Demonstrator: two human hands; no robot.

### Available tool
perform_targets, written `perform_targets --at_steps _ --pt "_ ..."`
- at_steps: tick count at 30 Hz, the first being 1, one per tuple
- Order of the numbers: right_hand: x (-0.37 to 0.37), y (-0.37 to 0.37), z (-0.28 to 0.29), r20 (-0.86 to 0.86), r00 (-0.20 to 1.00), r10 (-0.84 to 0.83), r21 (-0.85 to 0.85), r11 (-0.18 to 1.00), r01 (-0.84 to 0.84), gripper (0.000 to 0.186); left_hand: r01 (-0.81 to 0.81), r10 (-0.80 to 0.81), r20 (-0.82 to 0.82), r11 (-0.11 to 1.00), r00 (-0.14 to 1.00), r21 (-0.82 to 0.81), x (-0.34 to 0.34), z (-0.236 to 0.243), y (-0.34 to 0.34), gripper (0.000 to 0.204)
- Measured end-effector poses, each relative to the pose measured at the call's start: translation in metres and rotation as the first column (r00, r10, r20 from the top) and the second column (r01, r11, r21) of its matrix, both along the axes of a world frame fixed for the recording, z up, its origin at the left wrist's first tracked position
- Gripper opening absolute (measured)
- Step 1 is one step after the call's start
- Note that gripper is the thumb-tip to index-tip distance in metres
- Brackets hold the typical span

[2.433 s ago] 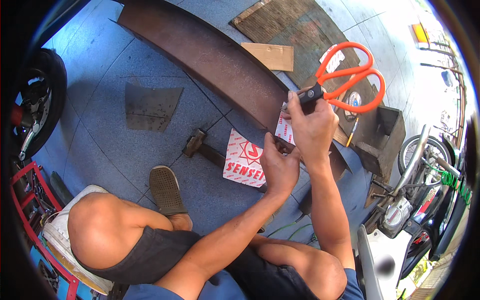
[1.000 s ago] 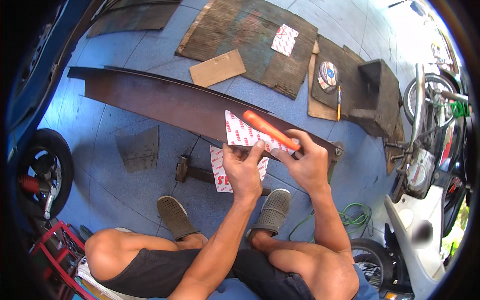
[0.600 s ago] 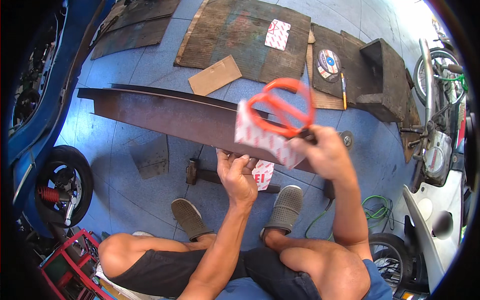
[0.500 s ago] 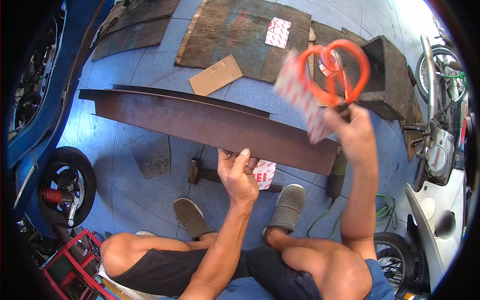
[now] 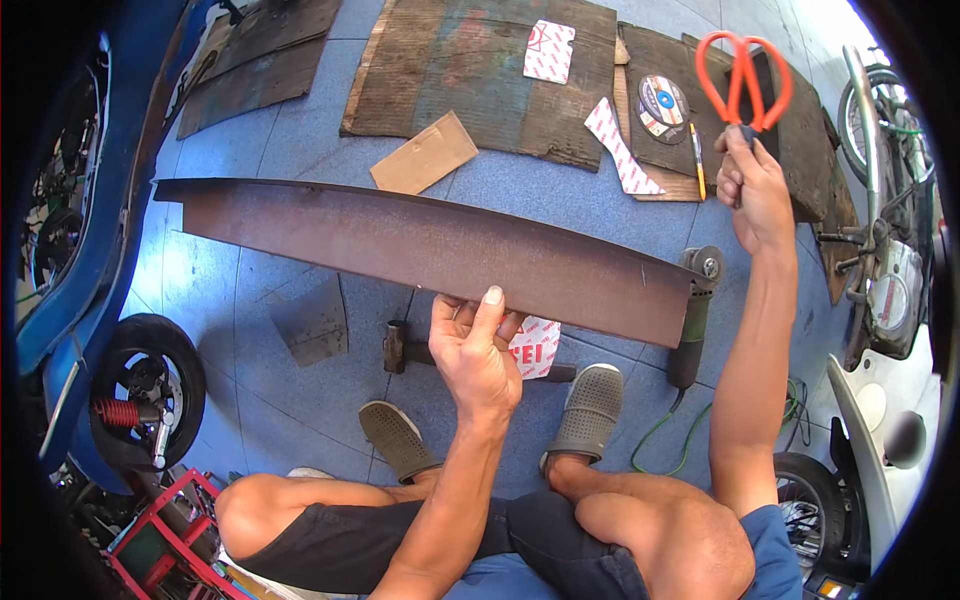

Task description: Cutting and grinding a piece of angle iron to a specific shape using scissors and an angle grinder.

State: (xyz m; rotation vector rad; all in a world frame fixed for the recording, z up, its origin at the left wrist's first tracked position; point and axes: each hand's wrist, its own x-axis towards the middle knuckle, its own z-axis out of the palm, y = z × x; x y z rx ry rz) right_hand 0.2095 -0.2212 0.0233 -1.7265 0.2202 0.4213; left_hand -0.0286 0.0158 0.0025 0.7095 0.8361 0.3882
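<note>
A long brown metal channel with bent edges spans the middle, raised over the floor. My left hand grips its near edge, thumb on the face and fingers beneath. Up at the right, my right hand is closed around the blade end of scissors, their orange loop handles pointing away from me. The blades are mostly hidden in the fist. Left of that hand, a curved strip of red-and-white printed card lies partly on a wooden board. Beside it are cutting discs and a yellow pen.
A hammer and an angle grinder with a green cord lie near my feet. A wooden box stands far right. Wooden boards with a printed card, and brown cardboard, lie ahead. Motorcycles flank both sides.
The curved printed card has left my right hand and lies by the board. My right hand has moved up and right with the scissors. The channel has tilted slightly in my left hand.
</note>
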Motion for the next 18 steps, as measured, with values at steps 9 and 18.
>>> perform_targets --at_steps 9,18 --pt "-0.061 0.019 0.006 0.080 0.986 -0.146 0.423 0.901 0.099 0.035 0.056 -0.055 -0.017 0.998 0.998 0.018 0.018 0.009 0.005 0.022" --pt "-0.042 0.024 -0.009 0.015 0.998 -0.059 0.096 0.994 0.057 0.040 0.103 -0.102 -0.026 0.994 0.994 0.046 0.034 0.009 0.007 0.025"
